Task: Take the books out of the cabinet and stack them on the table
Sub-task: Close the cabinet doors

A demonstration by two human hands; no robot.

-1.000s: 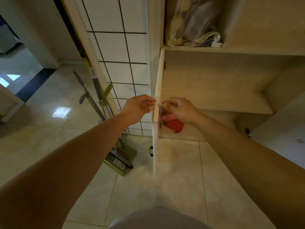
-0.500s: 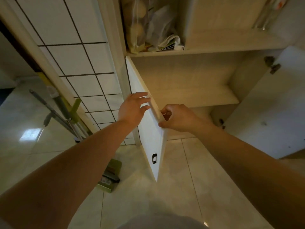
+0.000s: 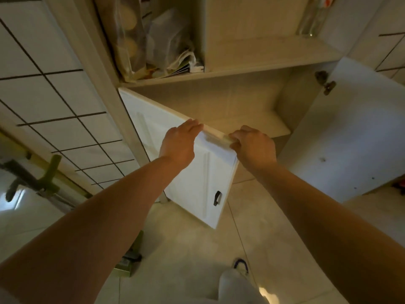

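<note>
The white left cabinet door (image 3: 197, 183) stands half swung across the lower cabinet opening. My left hand (image 3: 178, 142) lies flat on the door's front face, fingertips at its top edge. My right hand (image 3: 254, 145) curls over the top edge near the door's free corner. Behind the door, the inner shelf (image 3: 252, 126) shows bare wood. No book is visible in the lower compartment. Thin booklets (image 3: 186, 68) lie on the upper shelf beside plastic bags (image 3: 135, 40).
The right cabinet door (image 3: 350, 139) hangs wide open on the right. A clear bottle (image 3: 311, 16) stands on the upper shelf. Mop and broom handles (image 3: 48, 172) lean on the tiled wall at left, over a green dustpan (image 3: 129, 262). Tiled floor lies below.
The left door has swung from edge-on to half across the opening, with both hands on it. The red object seen low in the cabinet is now hidden. My view has shifted up and right.
</note>
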